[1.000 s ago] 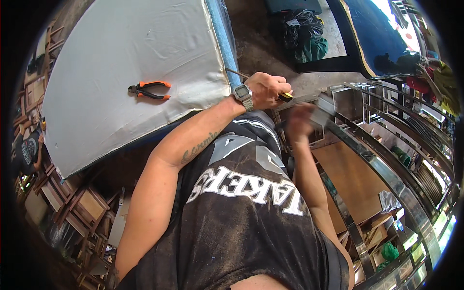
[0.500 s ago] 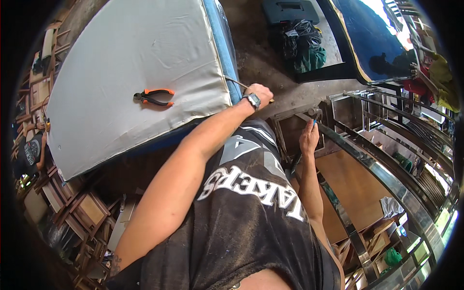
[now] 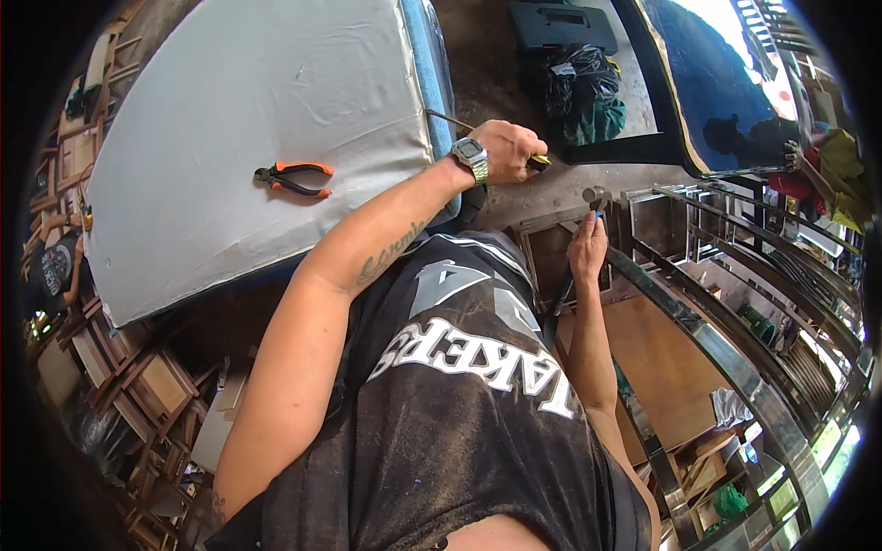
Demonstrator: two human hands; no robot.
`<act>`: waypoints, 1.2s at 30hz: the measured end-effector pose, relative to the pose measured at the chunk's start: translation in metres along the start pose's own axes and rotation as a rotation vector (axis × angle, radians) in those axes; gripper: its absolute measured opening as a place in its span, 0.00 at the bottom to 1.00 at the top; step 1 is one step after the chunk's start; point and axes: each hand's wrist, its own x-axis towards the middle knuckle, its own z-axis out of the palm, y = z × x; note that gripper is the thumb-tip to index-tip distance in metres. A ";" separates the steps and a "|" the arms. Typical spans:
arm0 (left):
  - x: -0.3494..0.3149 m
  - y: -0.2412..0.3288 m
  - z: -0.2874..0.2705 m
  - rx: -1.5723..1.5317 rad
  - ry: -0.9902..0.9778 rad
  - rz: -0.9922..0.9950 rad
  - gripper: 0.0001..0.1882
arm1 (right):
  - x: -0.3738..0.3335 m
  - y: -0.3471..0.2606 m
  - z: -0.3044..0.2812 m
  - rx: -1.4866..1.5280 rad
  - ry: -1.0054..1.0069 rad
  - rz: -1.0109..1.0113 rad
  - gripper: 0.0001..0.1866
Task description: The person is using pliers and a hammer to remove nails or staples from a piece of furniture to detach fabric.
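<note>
My left hand (image 3: 503, 151), with a watch on its wrist, is closed round a screwdriver (image 3: 538, 163) with a yellow and black handle. Its thin metal shaft reaches left to the edge of a large upholstered panel (image 3: 220, 101), pale grey on top with blue along the side. Whether the tip is under the cover there, I cannot tell. Lower and to the right, my right hand (image 3: 586, 248) grips a hammer (image 3: 593, 196), its metal head above the fist and most of its handle hidden. Orange and black cutting pliers (image 3: 299, 179) lie on the panel.
A dark toolbox (image 3: 562, 28) and a bundle of black cables (image 3: 583, 78) are beyond my left hand. A glossy blue panel (image 3: 726, 92) stands at far right. Metal frames (image 3: 726, 340) crowd my right side. Wooden frames (image 3: 156, 395) and another person (image 3: 57, 271) are at left.
My left hand has shifted farther away from me, and the screwdriver's shaft now meets the panel edge farther up. The right hand rose slightly, with the hammer head turned.
</note>
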 end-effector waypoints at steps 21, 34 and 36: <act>0.011 0.012 -0.002 -0.030 0.073 -0.042 0.08 | 0.023 -0.028 0.006 0.127 -0.038 -0.020 0.22; 0.009 -0.002 0.000 0.021 0.065 -0.039 0.07 | 0.017 -0.034 0.004 0.214 -0.059 0.061 0.21; 0.009 -0.001 -0.001 0.020 0.090 -0.041 0.08 | 0.017 -0.037 0.004 0.216 -0.058 0.035 0.21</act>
